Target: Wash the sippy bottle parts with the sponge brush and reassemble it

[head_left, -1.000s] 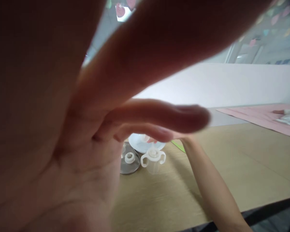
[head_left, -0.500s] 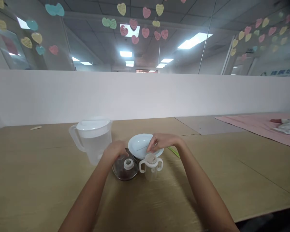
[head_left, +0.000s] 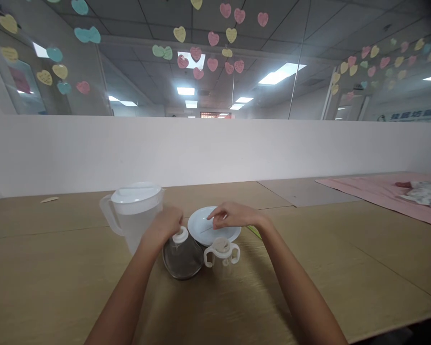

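Note:
My left hand (head_left: 164,225) grips the white knob of a round glass lid (head_left: 182,257) and holds the lid tilted up on its edge on the wooden table (head_left: 345,258). My right hand (head_left: 229,216) hovers over a white dish (head_left: 201,223), its fingers pinched on a thin stick-like thing that lies across the dish. In front of the dish stands a clear two-handled baby cup (head_left: 221,254). A clear water pitcher (head_left: 133,214) with a white lid stands just left of my left hand.
A white partition wall (head_left: 237,148) runs along the table's far edge. A pink mat (head_left: 380,194) with a small cloth item on it lies at the far right. A small flat wooden piece (head_left: 50,199) rests at the far left.
One second ago my left hand covered the lens; it dropped to the lid and has now tipped the lid up by its knob. My right hand stays over the dish.

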`<state>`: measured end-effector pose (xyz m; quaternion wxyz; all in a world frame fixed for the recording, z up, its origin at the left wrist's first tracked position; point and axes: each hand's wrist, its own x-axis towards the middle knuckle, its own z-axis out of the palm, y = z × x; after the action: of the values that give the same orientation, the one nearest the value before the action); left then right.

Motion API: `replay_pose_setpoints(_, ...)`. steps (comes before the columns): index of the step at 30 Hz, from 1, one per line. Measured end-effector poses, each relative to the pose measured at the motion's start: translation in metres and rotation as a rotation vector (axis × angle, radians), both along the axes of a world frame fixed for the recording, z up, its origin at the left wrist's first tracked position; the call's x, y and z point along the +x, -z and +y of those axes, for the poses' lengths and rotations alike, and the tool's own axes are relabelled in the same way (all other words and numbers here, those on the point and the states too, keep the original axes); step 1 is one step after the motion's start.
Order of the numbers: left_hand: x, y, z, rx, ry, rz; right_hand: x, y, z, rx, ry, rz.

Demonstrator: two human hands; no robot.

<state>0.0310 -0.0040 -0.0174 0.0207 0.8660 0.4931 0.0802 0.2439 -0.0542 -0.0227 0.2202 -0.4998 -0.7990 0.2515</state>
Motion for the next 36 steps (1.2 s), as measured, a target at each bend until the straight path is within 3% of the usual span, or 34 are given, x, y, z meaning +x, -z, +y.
replay_pose_setpoints(3,0.002,-0.016,-0.014,0.2,0.166,-0.105,-0.012,0.003,0.002,0.167,0.04,0.094)
replay_pose_setpoints(7,0.02,-0.018,-0.028,0.323,0.345,-0.252,-0.029,0.01,0.011,0.416,0.071,0.214)
replay_pose_setpoints(13,0.031,-0.01,-0.028,0.383,0.332,-0.253,-0.035,0.014,0.018,0.528,0.138,0.304)
replay_pose_setpoints(20,0.024,-0.019,-0.048,0.574,0.387,-0.777,-0.046,-0.014,-0.019,0.657,0.06,0.45)
replay_pose_setpoints(24,0.023,-0.025,-0.06,0.568,0.438,-0.958,-0.054,-0.021,-0.032,0.686,0.058,0.513)
replay_pose_setpoints(27,0.025,-0.026,-0.059,0.644,0.509,-0.932,-0.052,-0.018,-0.027,0.804,0.084,0.516)
replay_pose_setpoints(31,0.032,-0.018,-0.051,0.945,0.601,-0.659,-0.038,-0.01,-0.011,0.99,0.174,0.398)
replay_pose_setpoints(34,0.037,-0.012,-0.046,1.052,0.627,-0.465,-0.027,-0.005,-0.002,0.995,0.281,0.254)
replay_pose_setpoints(36,0.038,-0.01,-0.044,1.014,0.604,-0.413,-0.024,-0.004,-0.001,0.952,0.333,0.156)
